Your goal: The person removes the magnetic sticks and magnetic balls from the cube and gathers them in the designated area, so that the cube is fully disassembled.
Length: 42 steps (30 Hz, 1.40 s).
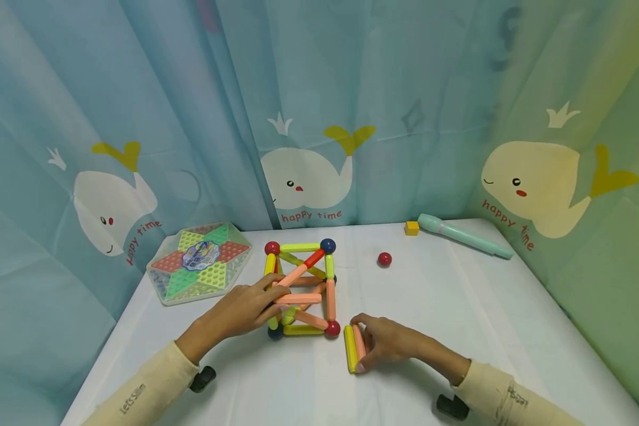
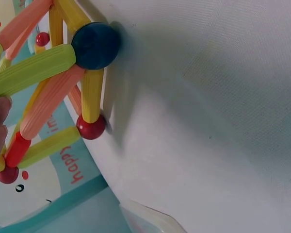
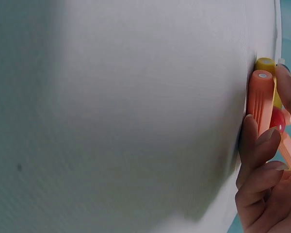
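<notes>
With left hand (image 1: 252, 305) pinching a salmon rod (image 1: 306, 299) at the ball-and-rod frame (image 1: 305, 330), and with right hand (image 1: 390, 341) pinching another salmon rod (image 1: 359, 341), with a yellow rod (image 1: 350, 348) at that hand's left.

Head view: the left hand (image 1: 251, 305) hides part of the frame (image 1: 310, 319); both sleeves (image 1: 151, 387) leave the bottom edge, the right's print (image 1: 515, 396) unreadable.

Blue-green curtain (image 1: 404, 71) hanging behind the white bench (image 1: 431, 307), cartoon whales (image 1: 309, 177) printed across it, "happy time" lettering (image 1: 311, 216) below them; star-patterned game board (image 1: 199, 260) over at the left, yellow cube (image 1: 412, 228) towards the back, teal pen-shaped object (image 1: 463, 236) just beside it
</notes>
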{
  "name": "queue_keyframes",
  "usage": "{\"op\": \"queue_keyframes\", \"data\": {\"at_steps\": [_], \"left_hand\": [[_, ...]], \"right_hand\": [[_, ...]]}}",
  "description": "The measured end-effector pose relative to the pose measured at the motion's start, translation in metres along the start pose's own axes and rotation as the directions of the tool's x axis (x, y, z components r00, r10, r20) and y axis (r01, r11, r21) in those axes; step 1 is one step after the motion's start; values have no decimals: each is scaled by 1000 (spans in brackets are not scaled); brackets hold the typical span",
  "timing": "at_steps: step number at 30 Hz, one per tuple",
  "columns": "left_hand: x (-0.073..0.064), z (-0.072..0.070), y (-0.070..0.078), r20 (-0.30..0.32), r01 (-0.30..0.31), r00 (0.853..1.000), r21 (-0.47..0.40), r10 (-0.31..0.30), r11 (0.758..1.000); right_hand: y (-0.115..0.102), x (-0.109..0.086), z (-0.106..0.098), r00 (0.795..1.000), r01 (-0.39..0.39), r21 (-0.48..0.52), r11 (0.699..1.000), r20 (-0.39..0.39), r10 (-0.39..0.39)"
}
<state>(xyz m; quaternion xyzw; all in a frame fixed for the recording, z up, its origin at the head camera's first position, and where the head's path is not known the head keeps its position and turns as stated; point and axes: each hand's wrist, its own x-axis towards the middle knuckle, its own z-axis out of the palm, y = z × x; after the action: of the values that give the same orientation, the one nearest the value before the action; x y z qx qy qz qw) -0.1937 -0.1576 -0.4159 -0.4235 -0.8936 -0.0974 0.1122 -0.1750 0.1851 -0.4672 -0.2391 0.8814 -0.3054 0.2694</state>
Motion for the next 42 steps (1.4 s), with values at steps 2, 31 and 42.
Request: {"op": "queue_keyframes", "data": {"at_steps": [2, 31, 42], "left_hand": [[0, 0, 0, -1, -1, 1000, -5, 1, 1000], [1, 0, 0, -7, 11, 1000, -31, -11, 999], [1, 0, 1, 24, 32, 999, -93, -30, 995]], "right_hand": [[-2, 1, 2, 1000, -24, 4, 1000, -4, 24], [-13, -4, -28, 983, 141, 36, 989, -125, -135], [-71, 26, -40, 912, 333, 25, 942, -261, -316]]}}
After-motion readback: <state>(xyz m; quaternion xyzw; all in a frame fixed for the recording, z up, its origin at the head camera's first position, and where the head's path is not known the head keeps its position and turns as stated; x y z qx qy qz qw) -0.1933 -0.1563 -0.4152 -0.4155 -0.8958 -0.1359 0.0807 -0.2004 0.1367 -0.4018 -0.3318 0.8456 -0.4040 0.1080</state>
